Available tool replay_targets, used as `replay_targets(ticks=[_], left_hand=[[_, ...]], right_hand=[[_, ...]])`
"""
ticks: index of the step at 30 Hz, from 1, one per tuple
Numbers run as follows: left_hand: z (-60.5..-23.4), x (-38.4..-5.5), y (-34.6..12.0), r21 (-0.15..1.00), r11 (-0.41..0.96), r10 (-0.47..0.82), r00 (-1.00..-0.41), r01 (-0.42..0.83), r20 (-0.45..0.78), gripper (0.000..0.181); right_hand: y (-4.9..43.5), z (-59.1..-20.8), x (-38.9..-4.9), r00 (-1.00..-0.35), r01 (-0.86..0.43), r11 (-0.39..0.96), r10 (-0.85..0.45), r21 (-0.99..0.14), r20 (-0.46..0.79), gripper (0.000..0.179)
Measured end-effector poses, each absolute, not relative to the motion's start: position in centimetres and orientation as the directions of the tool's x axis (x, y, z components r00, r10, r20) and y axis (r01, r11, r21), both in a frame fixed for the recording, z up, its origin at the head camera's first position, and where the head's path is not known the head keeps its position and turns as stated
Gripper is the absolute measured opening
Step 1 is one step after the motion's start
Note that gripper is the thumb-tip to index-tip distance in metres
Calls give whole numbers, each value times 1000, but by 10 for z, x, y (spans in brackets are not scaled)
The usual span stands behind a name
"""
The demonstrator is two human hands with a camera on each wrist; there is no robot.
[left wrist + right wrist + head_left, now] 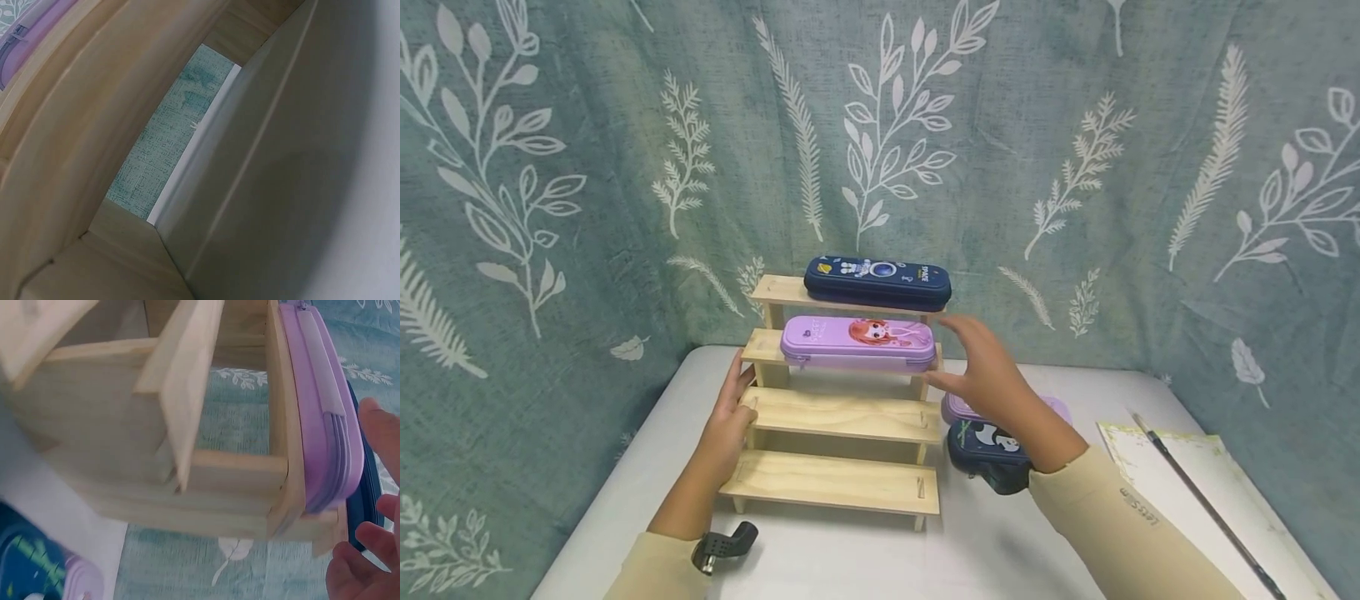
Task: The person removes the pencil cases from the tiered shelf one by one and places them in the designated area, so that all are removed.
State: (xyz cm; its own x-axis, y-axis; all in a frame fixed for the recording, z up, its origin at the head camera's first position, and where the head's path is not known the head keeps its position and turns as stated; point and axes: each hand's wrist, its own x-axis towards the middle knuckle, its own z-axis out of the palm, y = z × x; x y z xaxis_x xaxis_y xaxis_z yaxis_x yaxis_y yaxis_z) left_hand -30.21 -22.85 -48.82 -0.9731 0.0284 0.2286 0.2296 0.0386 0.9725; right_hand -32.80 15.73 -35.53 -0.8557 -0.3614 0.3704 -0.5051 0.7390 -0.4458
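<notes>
A stepped wooden display rack (pixel 842 412) stands on the white table. On its second shelf from the top lies a purple pencil case (pixel 820 335) with a red-haired girl on the lid. A dark blue space pencil case (pixel 880 287) lies on the top shelf. My left hand (pixel 727 425) holds the rack's left side, thumb at the front and fingers farther up; the left wrist view hardly shows it. At the purple case's right end is my right hand (pixel 988 367), thumb and fingers spread around that end. The right wrist view shows a gap between fingers and case.
Right of the rack, a panda pencil case (pixel 985 442) and another purple pencil case (pixel 1054 407) lie on the table, partly behind my right forearm. Farther right a long brush (pixel 1206 504) lies on a sheet of paper (pixel 1150 475). A leaf-patterned curtain (pixel 1000 167) hangs behind.
</notes>
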Motion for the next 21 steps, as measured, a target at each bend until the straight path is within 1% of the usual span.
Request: replay_targets(ticks=[8, 13, 21], left_hand=[[-489, -303, -228, 973, 42, 37, -973, 228, 227, 104], [-489, -304, -226, 972, 44, 34, -973, 231, 230, 103], [-487, -302, -228, 974, 61, 30, -976, 219, 217, 103]], right_hand=[[136, -353, -338, -857, -505, 717, -353, -481, 374, 86], [129, -354, -340, -856, -507, 719, -358, -475, 372, 91], [116, -356, -343, -880, -462, 750, -324, -473, 347, 97]])
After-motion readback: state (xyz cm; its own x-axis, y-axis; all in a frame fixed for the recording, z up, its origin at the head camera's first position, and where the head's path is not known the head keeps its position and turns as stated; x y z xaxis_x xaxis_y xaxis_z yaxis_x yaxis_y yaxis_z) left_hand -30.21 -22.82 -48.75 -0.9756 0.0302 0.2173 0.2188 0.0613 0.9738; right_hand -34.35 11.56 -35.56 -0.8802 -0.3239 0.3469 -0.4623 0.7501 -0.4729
